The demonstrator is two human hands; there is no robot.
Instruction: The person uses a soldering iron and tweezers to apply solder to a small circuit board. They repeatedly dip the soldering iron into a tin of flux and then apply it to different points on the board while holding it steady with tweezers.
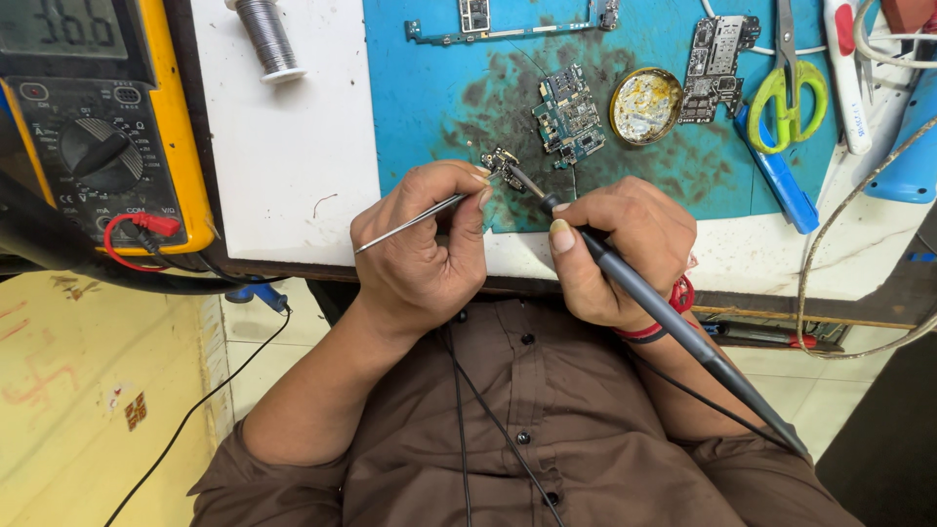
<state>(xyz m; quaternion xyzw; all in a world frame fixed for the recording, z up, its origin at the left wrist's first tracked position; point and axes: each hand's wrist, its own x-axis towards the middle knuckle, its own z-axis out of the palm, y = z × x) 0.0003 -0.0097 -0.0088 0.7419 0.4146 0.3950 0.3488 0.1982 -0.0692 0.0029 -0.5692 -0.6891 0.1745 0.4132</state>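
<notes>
A tiny metal part (pixel 502 164) lies on the blue mat (pixel 420 88) at the front of the desk (pixel 293 146), just past both hands. It looks very light and very small, so a bump would likely flick it away. It seems stiff, with thin bits that could bend or snap. It is too small for bare fingers, so a pointed tool is the safe way to hold it, by its edge.

The left hand (pixel 422 244) is curled tight around thin metal tweezers (pixel 410 222). The tips point at the part and seem to touch it. I cannot tell if they pinch it.

The right hand (pixel 615 249) grips a dark probe (pixel 673 327) like a pen, close to its front end. The sharp tip rests on or right beside the part. A red band (pixel 680 296) sits on the wrist.

A small green board (pixel 568 115) lies on the mat near the part, and a round tin (pixel 645 104) sits beside it. Another board (pixel 715 63) is just past the tin. Green scissors (pixel 789 93) and a blue tool (pixel 778 181) lie to the right. A spool of wire (pixel 266 37) stands on the white part of the desk. A yellow meter (pixel 102 117) sits far left, with red and black leads plugged in.
</notes>
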